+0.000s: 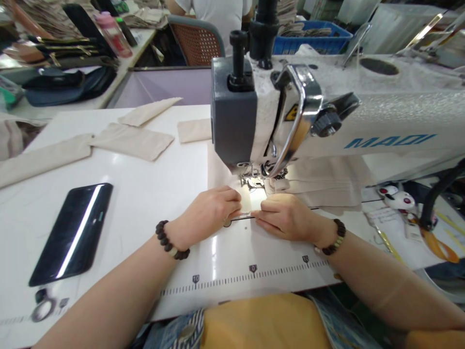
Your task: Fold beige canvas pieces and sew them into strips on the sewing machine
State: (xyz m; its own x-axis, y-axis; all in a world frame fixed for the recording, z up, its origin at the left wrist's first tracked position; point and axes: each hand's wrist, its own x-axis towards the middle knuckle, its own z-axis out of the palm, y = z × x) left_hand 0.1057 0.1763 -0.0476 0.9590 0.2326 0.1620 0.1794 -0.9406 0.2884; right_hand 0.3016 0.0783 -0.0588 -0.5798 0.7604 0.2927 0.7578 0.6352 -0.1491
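Note:
Under the needle area of a white sewing machine point(250, 180) lies beige fabric point(221, 169), lit by the machine's lamp. My left hand point(214, 211) pinches the near edge of this fabric just left of the presser foot. To the right of the foot, my right hand point(285, 215) has its fingers pressed together at the fabric's near edge; its fingertips hide what they grip. More beige fabric point(323, 186) lies in layers beneath the machine arm, beyond my right hand. Both wrists wear dark beaded bracelets.
Loose beige fabric pieces point(134, 140) lie on the white table point(145, 194) at the left, with a black phone point(72, 232) nearer me. A thread snips with orange handle point(439, 247) lies at the right. Behind, a person point(221, 19) sits on a chair point(198, 41) near a blue crate point(312, 39).

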